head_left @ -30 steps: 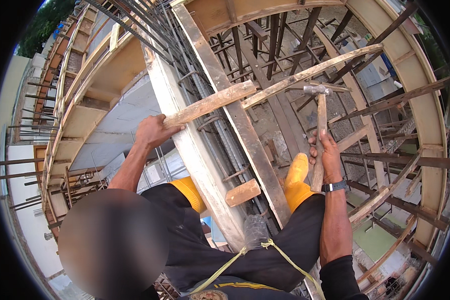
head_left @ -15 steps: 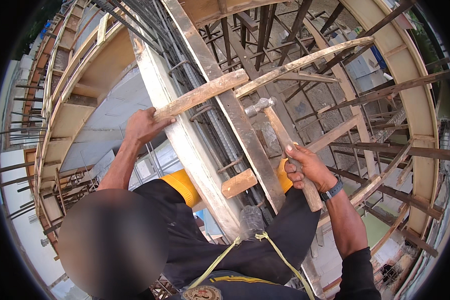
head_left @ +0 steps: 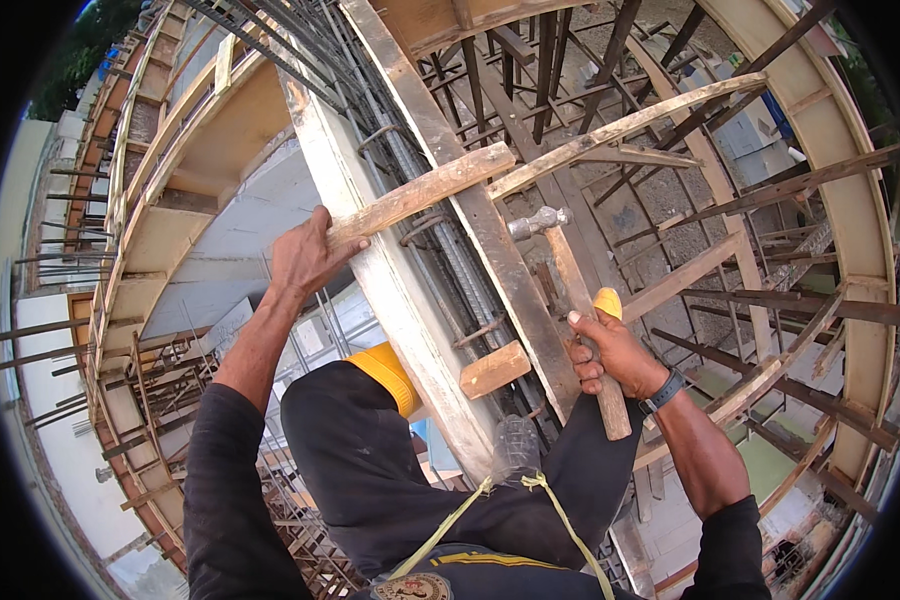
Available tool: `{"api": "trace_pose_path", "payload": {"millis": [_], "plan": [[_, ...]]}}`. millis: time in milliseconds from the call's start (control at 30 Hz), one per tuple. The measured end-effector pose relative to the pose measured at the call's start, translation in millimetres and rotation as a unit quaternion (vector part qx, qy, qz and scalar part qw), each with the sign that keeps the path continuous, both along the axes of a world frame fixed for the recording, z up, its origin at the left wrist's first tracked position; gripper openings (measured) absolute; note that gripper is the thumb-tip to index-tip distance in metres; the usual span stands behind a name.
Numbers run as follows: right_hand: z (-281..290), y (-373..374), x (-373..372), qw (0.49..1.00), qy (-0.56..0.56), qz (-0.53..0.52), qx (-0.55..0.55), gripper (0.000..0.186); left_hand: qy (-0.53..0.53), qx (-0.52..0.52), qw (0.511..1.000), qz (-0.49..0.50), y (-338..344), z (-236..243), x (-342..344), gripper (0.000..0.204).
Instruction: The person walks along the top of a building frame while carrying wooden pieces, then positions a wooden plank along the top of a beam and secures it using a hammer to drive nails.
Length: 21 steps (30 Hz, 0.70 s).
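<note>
My left hand [head_left: 313,255] is wrapped round the near end of a short wooden batten [head_left: 425,195]. The batten lies slantwise across the two boards of a narrow formwork, a white-smeared board [head_left: 380,285] and a brown plank [head_left: 485,230]. In my right hand [head_left: 618,355] is a hammer [head_left: 575,275], gripped by its wooden handle. Its metal head points away from me, just right of the brown plank and apart from the batten. Steel rebar [head_left: 440,255] with tie rings runs between the boards. Closer to me, a second short wood block [head_left: 496,370] bridges the gap.
A clear plastic bottle [head_left: 517,448] hangs on yellow-green string before me. My legs straddle the formwork, in yellow boots [head_left: 382,375]. Curved plywood formwork [head_left: 860,250] surrounds me, with wooden props and braces [head_left: 625,130] over a lower floor. More rebar juts out at left.
The view has shifted, so the formwork and both hands appear farther right. My left sleeve and knee now show where a blurred round patch was. Both hands keep their grips.
</note>
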State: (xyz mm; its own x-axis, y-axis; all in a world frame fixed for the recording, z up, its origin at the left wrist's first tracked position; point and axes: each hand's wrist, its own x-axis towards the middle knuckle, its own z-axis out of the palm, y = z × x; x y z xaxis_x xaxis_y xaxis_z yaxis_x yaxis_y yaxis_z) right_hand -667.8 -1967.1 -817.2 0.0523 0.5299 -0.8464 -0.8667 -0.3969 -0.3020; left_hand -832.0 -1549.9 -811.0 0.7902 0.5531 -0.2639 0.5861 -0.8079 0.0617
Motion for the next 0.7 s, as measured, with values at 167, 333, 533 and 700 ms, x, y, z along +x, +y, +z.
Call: {"api": "trace_pose_path", "payload": {"millis": [167,333,533,700], "plan": [[2,-4,4,1.000,-0.003,-0.011,0.001,0.024,-0.226,0.006,0.942,-0.247,-75,-4,42,0.045],[0,2,-3,1.000,-0.013,-0.014,0.004,0.027,-0.290,-0.150,0.881,-0.342,-130,-52,126,0.026],[15,-23,-16,0.998,0.002,-0.054,-0.010,0.030,-0.141,-0.156,0.889,-0.408,-124,-82,147,0.036],[37,-40,-34,0.994,-0.031,-0.087,-0.062,0.034,-0.187,-0.196,0.875,-0.401,-124,-92,144,0.038]]}}
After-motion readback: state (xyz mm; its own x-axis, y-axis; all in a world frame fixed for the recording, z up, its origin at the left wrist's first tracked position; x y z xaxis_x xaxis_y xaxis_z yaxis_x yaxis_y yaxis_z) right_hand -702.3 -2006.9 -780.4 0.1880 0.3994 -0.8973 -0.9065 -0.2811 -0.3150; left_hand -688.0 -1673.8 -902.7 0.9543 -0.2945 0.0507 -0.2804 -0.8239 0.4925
